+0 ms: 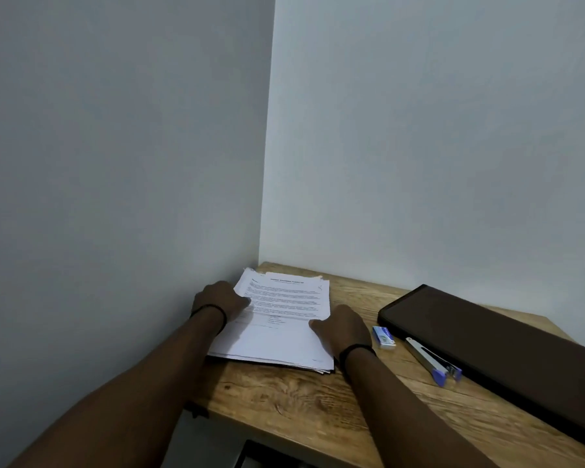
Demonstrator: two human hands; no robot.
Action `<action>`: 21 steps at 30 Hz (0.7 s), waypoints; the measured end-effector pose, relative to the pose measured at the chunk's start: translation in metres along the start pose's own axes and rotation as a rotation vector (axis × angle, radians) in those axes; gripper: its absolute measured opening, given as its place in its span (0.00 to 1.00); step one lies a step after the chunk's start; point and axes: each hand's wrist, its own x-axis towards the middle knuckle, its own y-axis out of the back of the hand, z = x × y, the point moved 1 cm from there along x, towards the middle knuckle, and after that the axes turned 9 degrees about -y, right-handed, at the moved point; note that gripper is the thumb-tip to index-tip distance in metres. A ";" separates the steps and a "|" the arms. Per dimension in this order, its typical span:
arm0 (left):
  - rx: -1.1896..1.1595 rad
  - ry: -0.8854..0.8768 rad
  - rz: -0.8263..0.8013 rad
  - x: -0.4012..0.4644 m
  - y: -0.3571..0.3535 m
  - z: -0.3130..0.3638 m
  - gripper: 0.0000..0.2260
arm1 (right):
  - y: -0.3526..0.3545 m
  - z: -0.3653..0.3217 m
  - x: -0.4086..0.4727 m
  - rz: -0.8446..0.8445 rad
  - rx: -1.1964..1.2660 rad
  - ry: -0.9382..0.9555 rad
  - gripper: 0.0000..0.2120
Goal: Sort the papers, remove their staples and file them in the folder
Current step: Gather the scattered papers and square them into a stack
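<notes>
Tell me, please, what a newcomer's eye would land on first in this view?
Probably the stack of printed papers in the wooden desk's far left corner, with the left hand and right hand on its side edges. Right of it lie a small blue box, a stapler and a dark folder.

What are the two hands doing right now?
Left hand: grips the left edge of the paper stack.
Right hand: rests on the stack's right edge; grip cannot be told.

The folder (507, 346) runs off the right edge, and the papers' (281, 319) print seems too blurred to read.
</notes>
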 end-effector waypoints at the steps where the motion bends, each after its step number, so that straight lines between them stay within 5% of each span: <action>1: 0.007 0.012 0.026 0.002 -0.001 0.000 0.16 | -0.003 0.000 0.004 0.001 -0.028 0.002 0.14; 9: -0.162 0.112 -0.045 0.023 -0.010 0.001 0.13 | -0.008 -0.002 0.021 -0.052 -0.010 -0.058 0.11; 15: -0.477 0.047 -0.053 0.023 -0.008 -0.008 0.12 | -0.004 0.005 0.025 -0.141 0.306 -0.107 0.08; 19: -0.996 -0.113 -0.025 -0.003 0.007 0.001 0.11 | 0.002 0.007 0.023 -0.267 0.758 -0.072 0.43; 21: -1.114 -0.233 -0.053 -0.013 0.021 0.013 0.14 | 0.016 -0.003 0.014 -0.336 0.921 0.033 0.34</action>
